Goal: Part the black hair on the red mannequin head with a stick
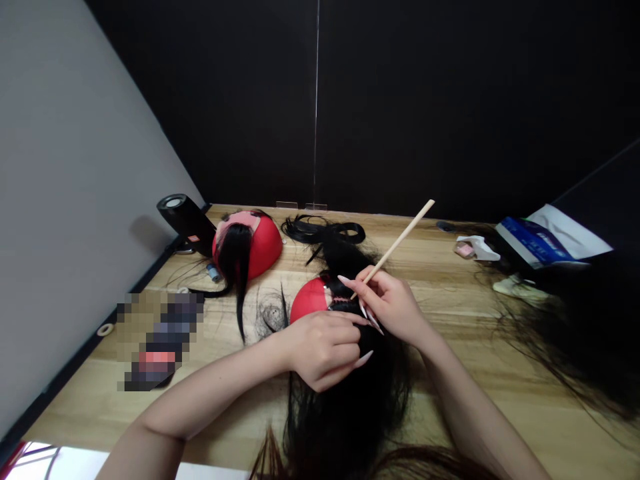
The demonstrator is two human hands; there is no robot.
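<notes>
A red dome-shaped form point(306, 300) at the centre bears long black hair point(345, 407) that hangs toward the near table edge. My right hand point(390, 300) pinches a thin pale wooden stick point(403, 237), whose lower end meets the hair beside a pinkish seam on the form; its other end points up and right. Resting on the hair just left of it, my left hand point(327, 347) has curled fingers, with the index reaching toward the seam. Whether the left fingertips grip any strands is too small to tell.
Back left are a second red form point(267, 247) with black hair, and a black cylindrical speaker point(185, 223). Coiled black hair point(325, 232) lies behind the centre. A blue-white packet point(537, 243) and loose dark hair point(575, 333) are at the right; a tape ring point(105, 330) sits left.
</notes>
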